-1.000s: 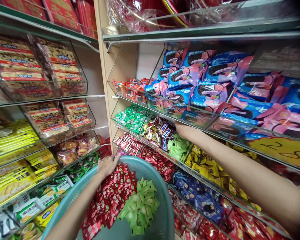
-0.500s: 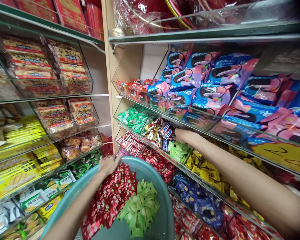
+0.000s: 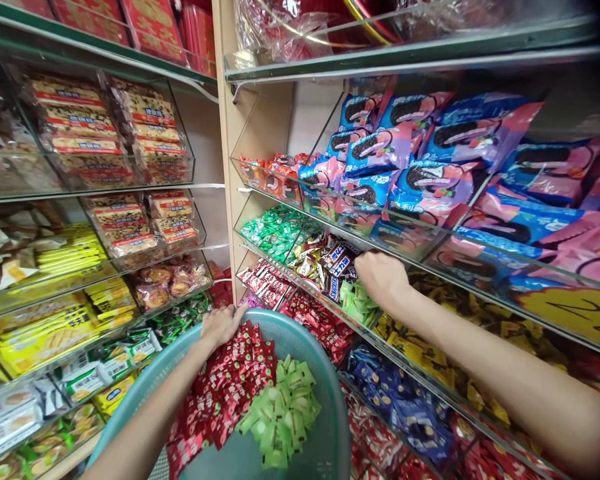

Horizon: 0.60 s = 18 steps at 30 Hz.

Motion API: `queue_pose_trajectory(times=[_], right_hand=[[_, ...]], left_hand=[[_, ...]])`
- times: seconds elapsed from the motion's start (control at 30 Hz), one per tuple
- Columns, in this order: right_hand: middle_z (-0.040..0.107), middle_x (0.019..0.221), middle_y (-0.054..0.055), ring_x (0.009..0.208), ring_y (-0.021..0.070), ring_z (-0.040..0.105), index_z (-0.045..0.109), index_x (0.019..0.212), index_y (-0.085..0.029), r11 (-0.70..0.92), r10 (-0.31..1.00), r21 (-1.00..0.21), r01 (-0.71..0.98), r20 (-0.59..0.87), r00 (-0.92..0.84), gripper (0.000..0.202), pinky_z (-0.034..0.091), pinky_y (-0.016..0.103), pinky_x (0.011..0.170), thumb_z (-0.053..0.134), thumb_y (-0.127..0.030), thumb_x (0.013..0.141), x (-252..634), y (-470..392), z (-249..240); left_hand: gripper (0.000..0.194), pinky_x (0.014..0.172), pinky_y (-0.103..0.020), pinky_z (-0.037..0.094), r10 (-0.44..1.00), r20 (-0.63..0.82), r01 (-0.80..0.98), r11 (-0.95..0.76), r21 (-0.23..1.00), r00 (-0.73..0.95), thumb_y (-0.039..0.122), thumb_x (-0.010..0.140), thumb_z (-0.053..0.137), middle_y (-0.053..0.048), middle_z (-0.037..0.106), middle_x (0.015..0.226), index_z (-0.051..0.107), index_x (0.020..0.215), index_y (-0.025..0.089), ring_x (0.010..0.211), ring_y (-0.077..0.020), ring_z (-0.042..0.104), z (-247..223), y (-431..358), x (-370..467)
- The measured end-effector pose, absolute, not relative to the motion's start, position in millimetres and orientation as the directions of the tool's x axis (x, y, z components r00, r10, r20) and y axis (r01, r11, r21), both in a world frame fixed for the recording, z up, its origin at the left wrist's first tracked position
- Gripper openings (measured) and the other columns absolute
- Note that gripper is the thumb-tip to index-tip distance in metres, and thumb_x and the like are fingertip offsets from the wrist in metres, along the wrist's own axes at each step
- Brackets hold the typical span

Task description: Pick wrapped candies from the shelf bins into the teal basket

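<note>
A teal plastic basket (image 3: 330,400) holds a pile of red packets (image 3: 225,393) on its left and light green packets (image 3: 283,413) on its right. On the basket's far rim rests my left hand (image 3: 223,325), fingers partly spread. My right hand (image 3: 384,279) is inside a shelf compartment, above light green packets (image 3: 357,303) and beside dark Snickers bars (image 3: 337,263). Its fingers curl down, and whatever they hold, if anything, is hidden.
Blue and pink cookie packs (image 3: 380,150) fill the shelf above my right arm. Green candies (image 3: 275,233), yellow packets (image 3: 420,340) and dark blue packets (image 3: 400,400) lie in nearby compartments. A wooden post (image 3: 226,140) divides the shelves; wrapped bars (image 3: 150,133) stand left.
My right hand has lifted slightly and drawn back, and more of it shows above the light green packets. My left hand stays on the rim. The view has shifted slightly.
</note>
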State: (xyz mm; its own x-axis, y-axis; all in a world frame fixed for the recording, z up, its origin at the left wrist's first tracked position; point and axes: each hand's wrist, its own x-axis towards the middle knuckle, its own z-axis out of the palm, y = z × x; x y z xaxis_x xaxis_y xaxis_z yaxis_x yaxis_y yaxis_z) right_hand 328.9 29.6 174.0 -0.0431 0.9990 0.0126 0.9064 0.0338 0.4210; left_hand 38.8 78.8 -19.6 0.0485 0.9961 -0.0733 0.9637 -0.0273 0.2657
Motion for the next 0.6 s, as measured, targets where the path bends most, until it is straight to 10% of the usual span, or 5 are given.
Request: queue_pose_trajectory(times=[0.17,0.33,0.6], right_hand=[[0.062,0.083,0.018,0.079,0.0241,0.059,0.063,0.083,-0.007,0.019,0.96,0.474,0.88,0.236,-0.148,0.025,0.044,0.028,0.057,0.039,0.0,0.077,308,-19,183],[0.063,0.082,0.01,0.078,0.0212,0.056,0.063,0.086,-0.013,0.372,0.902,0.332,0.867,0.092,-0.422,0.025,0.042,0.03,0.063,0.045,-0.002,0.074,287,-60,149],[0.064,0.088,0.006,0.085,0.0205,0.056,0.063,0.086,-0.016,0.46,0.869,0.233,0.857,0.082,-0.488,0.021,0.043,0.033,0.072,0.052,-0.004,0.072,277,-71,65]], left_hand=[[0.08,0.087,-0.044,0.035,0.997,-0.069,0.969,-0.021,0.245,0.039,0.07,0.073,0.003,-0.014,0.065,0.103,0.06,0.098,0.019,0.099,-0.0288,0.057,-18,77,40],[0.079,0.086,-0.043,0.035,0.996,-0.08,0.973,-0.013,0.23,0.033,0.069,0.073,0.002,-0.014,0.065,0.102,0.061,0.093,0.019,0.1,-0.0288,0.057,-17,76,40],[0.078,0.087,-0.044,0.035,0.997,-0.08,0.972,-0.003,0.237,0.022,0.07,0.073,0.004,-0.014,0.066,0.1,0.061,0.094,0.02,0.098,-0.0288,0.057,-18,77,43]])
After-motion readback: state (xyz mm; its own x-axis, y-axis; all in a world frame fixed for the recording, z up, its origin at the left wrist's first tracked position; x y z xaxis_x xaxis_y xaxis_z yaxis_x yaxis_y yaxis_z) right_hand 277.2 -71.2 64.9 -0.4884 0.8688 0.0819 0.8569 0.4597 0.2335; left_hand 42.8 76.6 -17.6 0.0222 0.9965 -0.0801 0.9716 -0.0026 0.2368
